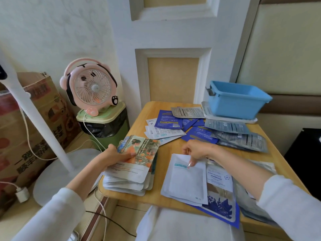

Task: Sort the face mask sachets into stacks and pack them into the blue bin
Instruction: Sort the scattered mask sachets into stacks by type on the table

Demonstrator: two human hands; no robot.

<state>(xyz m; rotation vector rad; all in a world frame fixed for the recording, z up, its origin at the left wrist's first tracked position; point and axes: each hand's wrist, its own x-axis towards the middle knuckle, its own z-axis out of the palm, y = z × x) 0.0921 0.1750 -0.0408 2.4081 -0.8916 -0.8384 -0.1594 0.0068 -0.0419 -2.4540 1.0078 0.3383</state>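
One illustrated sachet [139, 150] was gripped in the left hand [118, 156] above a stack [126, 185]; the right hand [196, 150] pinched one white sachet [187, 181]; one blue bin [238, 105] stood beyond scattered navy sachets [167, 120].

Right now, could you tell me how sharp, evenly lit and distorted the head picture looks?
Head view: soft daylight, faint shadows; wide-angle distortion slants the white pole; print on grey sachets is blurred; illustrated sachet held by the left hand and white sachet pinched by the right hand look sharper.
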